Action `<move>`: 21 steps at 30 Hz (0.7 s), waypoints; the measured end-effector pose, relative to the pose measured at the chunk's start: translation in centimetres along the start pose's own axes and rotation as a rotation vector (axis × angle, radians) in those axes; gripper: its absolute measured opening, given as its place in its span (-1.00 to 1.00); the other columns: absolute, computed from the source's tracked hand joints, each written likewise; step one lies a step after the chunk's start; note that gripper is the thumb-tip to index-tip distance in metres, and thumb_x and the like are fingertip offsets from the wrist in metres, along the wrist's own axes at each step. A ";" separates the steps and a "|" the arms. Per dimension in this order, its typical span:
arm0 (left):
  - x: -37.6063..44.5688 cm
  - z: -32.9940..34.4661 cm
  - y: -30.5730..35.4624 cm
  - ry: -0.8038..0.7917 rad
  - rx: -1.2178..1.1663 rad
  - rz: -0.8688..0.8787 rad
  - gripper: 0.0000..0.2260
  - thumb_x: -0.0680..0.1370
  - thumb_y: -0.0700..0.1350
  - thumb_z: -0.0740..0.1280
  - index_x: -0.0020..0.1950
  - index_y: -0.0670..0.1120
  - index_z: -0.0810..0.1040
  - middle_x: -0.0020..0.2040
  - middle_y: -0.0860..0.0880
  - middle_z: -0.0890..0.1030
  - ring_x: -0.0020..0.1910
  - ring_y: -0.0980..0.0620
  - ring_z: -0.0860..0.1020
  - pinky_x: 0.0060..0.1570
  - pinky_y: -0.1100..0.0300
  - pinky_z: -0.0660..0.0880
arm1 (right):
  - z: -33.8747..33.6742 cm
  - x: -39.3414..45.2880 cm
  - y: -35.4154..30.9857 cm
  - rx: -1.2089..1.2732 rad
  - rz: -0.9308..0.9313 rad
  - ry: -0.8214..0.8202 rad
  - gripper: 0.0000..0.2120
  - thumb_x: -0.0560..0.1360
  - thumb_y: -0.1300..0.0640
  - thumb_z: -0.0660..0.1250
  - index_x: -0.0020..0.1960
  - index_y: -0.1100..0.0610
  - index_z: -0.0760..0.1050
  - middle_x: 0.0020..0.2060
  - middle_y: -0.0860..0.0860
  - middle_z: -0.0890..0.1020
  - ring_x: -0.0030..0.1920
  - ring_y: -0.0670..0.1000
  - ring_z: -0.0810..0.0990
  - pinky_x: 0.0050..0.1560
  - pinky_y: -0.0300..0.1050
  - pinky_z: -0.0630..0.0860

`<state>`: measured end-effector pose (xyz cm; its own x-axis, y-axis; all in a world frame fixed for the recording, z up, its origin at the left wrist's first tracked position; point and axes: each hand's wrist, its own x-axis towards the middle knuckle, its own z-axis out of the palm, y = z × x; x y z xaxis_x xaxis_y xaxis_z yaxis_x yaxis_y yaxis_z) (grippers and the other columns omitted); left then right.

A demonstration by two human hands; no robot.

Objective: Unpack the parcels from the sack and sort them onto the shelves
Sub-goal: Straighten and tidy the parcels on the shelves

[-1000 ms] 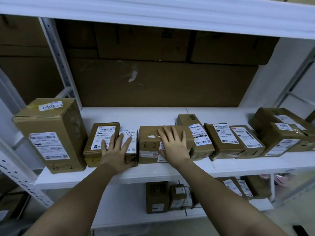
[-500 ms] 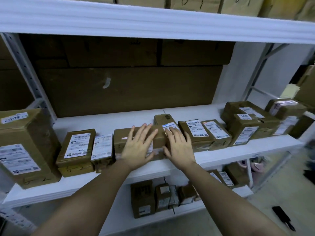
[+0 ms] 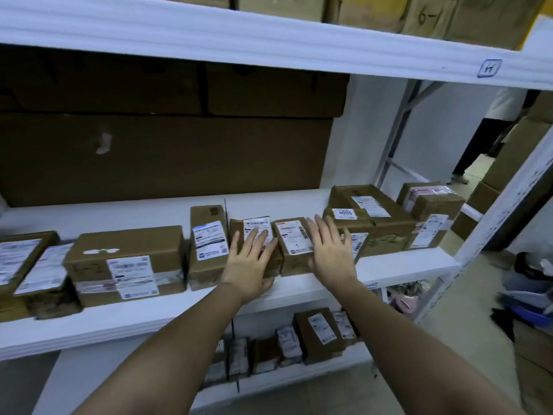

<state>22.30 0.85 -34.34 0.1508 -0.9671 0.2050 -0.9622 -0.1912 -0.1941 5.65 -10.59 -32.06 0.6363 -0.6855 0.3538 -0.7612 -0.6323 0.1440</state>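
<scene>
The left hand [image 3: 250, 266] lies flat, fingers straight, on a small brown parcel [image 3: 254, 244] in the row along the near edge of the middle shelf [image 3: 299, 290], its thumb tucked down at the near face. This grip is spread and pressing, not curled round anything, which reads as nudging the parcel into line. The right hand [image 3: 327, 250] is also spread with straight fingers, at the right side of the next small parcel [image 3: 291, 245], between it and the larger carton marked 4005 [image 3: 371, 218]; whether it touches either I cannot tell. The two small parcels sit side by side, touching, labels up so they can be read from the aisle. Left of them stands a tall narrow parcel [image 3: 208, 242], then a wide taped box [image 3: 125, 263]. More parcels line the lower shelf [image 3: 299, 381]. No sack is in view, so the step in hand looks like tidying what is already shelved
</scene>
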 end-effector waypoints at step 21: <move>11.5 2.9 6.6 -0.391 -0.012 -0.244 -0.27 0.56 0.30 0.07 0.54 0.13 -0.29 0.57 -0.11 -0.21 0.50 -0.34 -0.23 0.37 -0.42 -0.19 | 4.5 7.6 10.1 -0.144 -0.030 -0.266 -0.11 0.52 -0.05 0.35 0.56 -0.01 -0.24 0.57 0.04 -0.07 0.54 0.22 -0.07 0.43 0.32 0.08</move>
<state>18.37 -11.99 -36.03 0.4455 -0.8851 -0.1344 -0.8901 -0.4217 -0.1732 3.32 -23.81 -32.05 0.6545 -0.7499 0.0961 -0.7396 -0.6087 0.2871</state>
